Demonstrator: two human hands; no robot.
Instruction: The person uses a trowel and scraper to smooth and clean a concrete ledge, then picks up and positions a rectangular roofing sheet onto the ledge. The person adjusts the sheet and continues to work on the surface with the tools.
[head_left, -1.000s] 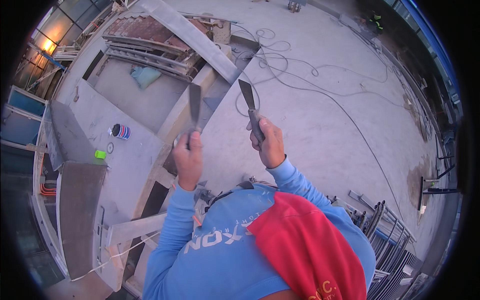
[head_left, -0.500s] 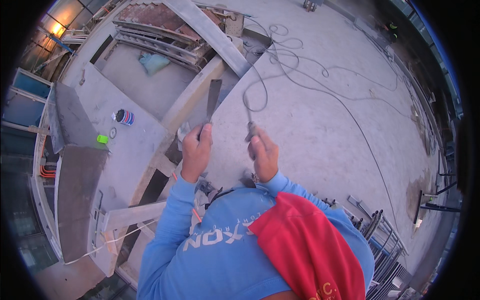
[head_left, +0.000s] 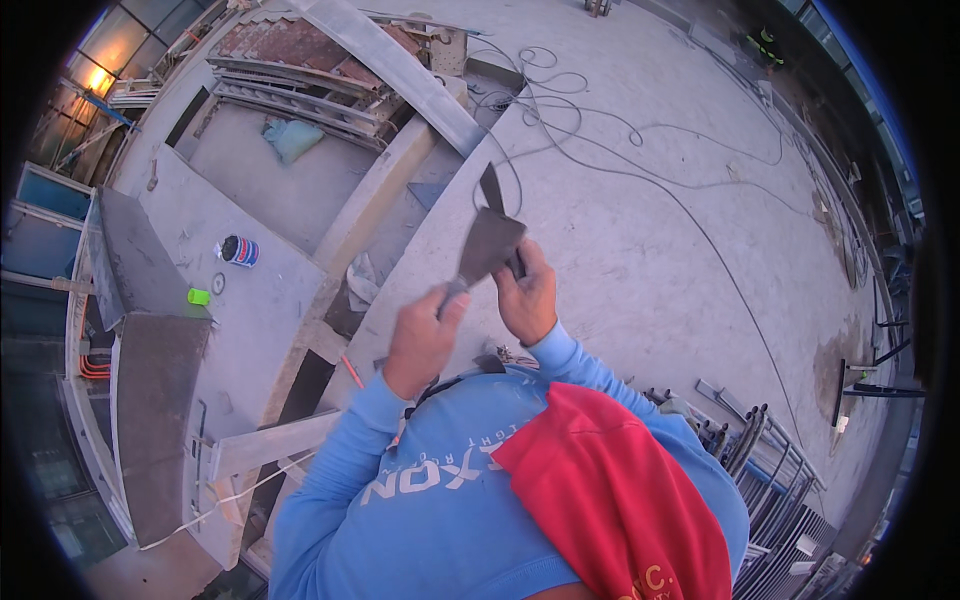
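A paint can [head_left: 240, 250] sits on the ledge [head_left: 260, 300] left of both hands (cables [head_left: 640, 150] lie beyond).

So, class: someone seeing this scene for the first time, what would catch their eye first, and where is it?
At the centre, the left hand and right hand each grip a flat-bladed scraper: the wide scraper crosses in front of the narrow scraper above a concrete slab. A bright red cloth lies over the blue shirt at the bottom. Dark cables snake over the slab at the upper right.
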